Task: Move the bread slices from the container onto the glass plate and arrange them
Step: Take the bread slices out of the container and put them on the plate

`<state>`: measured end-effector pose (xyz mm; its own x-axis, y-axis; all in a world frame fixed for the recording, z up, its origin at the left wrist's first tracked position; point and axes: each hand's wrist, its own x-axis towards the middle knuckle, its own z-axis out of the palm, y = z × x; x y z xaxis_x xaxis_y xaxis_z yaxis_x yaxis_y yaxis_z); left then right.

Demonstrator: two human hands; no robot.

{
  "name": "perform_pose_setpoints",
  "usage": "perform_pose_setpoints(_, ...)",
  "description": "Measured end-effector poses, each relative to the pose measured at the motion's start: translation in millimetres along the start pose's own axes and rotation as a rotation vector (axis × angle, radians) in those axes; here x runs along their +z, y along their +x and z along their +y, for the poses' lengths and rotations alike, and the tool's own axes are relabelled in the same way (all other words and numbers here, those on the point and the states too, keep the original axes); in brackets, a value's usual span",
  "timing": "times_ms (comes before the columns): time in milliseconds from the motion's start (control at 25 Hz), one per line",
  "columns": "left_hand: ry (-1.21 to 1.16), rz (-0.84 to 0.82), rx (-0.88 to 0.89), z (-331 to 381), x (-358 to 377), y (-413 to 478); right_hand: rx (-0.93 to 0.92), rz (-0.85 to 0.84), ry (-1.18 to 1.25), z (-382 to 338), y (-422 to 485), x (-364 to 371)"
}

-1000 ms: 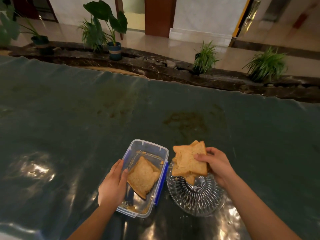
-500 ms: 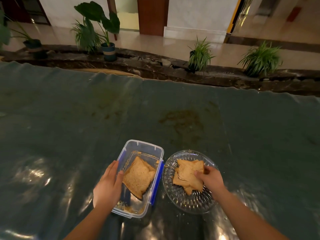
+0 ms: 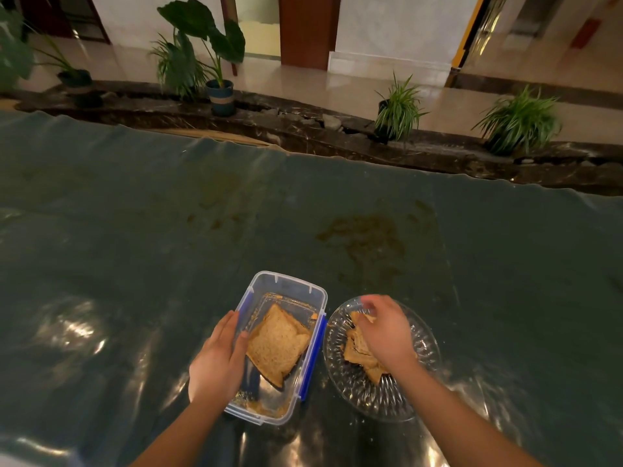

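Bread slice (image 3: 278, 345) lies tilted in container (image 3: 286, 284), corner pointing far, just right of left hand (image 3: 217, 360), whose straight fingers brace the wall. Right hand (image 3: 384, 332), farther off, covers the stacked slices (image 3: 357, 355) on glass plate (image 3: 424, 365); fingers bent and blurred, grip unclear.

Dim warm light, glare patches on the tabletop (image 3: 101, 251), wide-angle bending
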<state>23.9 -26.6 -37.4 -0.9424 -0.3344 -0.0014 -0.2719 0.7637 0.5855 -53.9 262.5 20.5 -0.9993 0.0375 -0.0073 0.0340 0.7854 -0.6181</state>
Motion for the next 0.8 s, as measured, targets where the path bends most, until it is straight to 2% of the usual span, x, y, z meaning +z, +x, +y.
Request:
perform_pose_setpoints(80, 0.002, -0.003, 0.003, 0.4, 0.7, -0.7, -0.215, -0.046, -0.040, -39.3, 2.8, 13.3)
perform_pose_setpoints(160, 0.005, -0.001, -0.005, 0.7, 0.4, -0.9, -0.406, -0.171, -0.143, -75.0, 6.2, 34.3)
perform_pose_setpoints(240, 0.005, 0.003, -0.007, 0.8, 0.0, -0.9, -0.468, -0.346, -0.315, -102.7, 11.2, 60.3)
perform_pose_setpoints(400, -0.005, 0.006, -0.003, 1.6, -0.9, -1.4, -0.231, -0.658, -0.585, -122.5, 25.5, 106.7)
perform_pose_setpoints(480, -0.001, 0.006, -0.004, 2.4, -0.5, -2.2, -0.164, -0.693, -0.672, -116.5, 27.6, 122.1)
perform_pose_setpoints(600, -0.002, 0.003, -0.003, 2.8, -1.0, -2.8, -0.135, -0.621, -0.769, -108.7, 26.8, 133.1)
perform_pose_setpoints(680, -0.005, 0.010, -0.006, 3.4, -1.4, -3.2, -0.132, -0.631, -0.726, -106.3, 29.5, 135.5)
perform_pose_setpoints(800, -0.002, 0.003, -0.010, 4.2, -2.3, -3.0, -0.078, -0.673, -0.486, -110.5, 32.2, 129.0)
